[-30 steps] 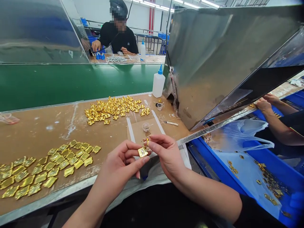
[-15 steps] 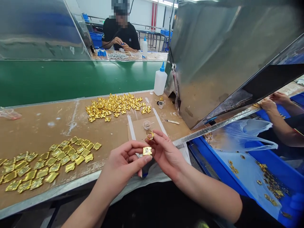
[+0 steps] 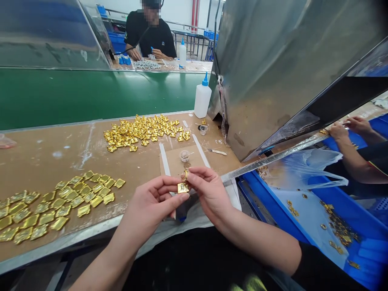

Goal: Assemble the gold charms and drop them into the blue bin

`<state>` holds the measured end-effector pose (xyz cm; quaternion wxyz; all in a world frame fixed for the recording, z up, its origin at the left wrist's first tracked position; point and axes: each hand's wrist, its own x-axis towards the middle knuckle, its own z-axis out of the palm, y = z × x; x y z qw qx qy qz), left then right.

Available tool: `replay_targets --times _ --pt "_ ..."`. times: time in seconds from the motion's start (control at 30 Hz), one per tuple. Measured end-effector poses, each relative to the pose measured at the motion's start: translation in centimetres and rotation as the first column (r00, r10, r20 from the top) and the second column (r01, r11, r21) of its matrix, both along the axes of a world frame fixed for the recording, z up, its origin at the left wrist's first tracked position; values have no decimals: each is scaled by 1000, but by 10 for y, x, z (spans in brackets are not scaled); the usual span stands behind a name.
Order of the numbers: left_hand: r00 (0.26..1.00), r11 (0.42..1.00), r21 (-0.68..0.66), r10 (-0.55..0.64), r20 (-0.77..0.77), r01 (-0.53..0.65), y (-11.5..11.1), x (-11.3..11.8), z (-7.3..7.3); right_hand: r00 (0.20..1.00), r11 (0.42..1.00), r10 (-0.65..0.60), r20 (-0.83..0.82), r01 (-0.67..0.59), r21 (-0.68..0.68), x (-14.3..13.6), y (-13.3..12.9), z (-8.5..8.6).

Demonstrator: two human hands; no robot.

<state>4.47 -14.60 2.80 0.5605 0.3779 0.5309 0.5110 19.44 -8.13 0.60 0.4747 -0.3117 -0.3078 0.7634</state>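
Note:
Between its thumb and fingers, my left hand [image 3: 156,200] pinches a small gold rectangular piece [image 3: 183,187] with a dark figure on its face. My right hand [image 3: 210,192] is closed on a small gold ring-like part [image 3: 185,175], seen nearly edge-on just above that piece. Whether the two parts touch, I cannot tell. Beyond my hands, a small clear cup [image 3: 184,156] with a thin stick across it stands on a taped board [image 3: 169,158]. Flat gold plates [image 3: 72,196] lie in rows to the left.
A heap of gold pieces [image 3: 142,131] lies farther back. Nearby are a white bottle [image 3: 202,100] with a blue cap and a craft knife [image 3: 217,152]. A metal panel [image 3: 273,72] rises at the right, above a blue bin [image 3: 273,202]. Co-workers sit opposite and at far right.
The ring-like part in my right hand has turned from showing its opening to nearly edge-on, closer to the gold piece. My view has shifted slightly. The opposite co-worker's hands have moved apart.

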Motion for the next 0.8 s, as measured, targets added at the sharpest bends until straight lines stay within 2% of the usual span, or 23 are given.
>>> replay_targets --times 0.03,0.1,0.2,0.27,0.37,0.6,0.67,0.8 --pt "1000 1000 -4 1 2 -1 0 -1 -1 998 994 -32 60 26 103 2 0 -1" --pt "1000 1000 -7 -7 2 7 -1 -2 -2 981 947 -99 166 42 318 7 2 -2" --pt "1000 999 -11 -31 -2 31 -1 -3 -3 950 811 -178 255 -6 586 15 6 -3" --pt "999 999 -10 -38 2 38 -1 -3 -2 938 720 -204 281 -51 692 18 10 -2" --pt "999 999 -7 -43 10 43 0 -3 -2 926 639 -214 311 -108 761 22 14 -2" --pt "998 998 -58 -36 46 39 0 -2 -2 910 535 -178 375 -230 813 28 19 -4" --pt "998 998 -59 -34 62 38 1 -2 -3 911 517 -160 381 -251 818 30 20 -5" --pt "991 996 -57 -56 118 63 1 -3 -6 895 520 -99 435 -326 789 33 20 -5"
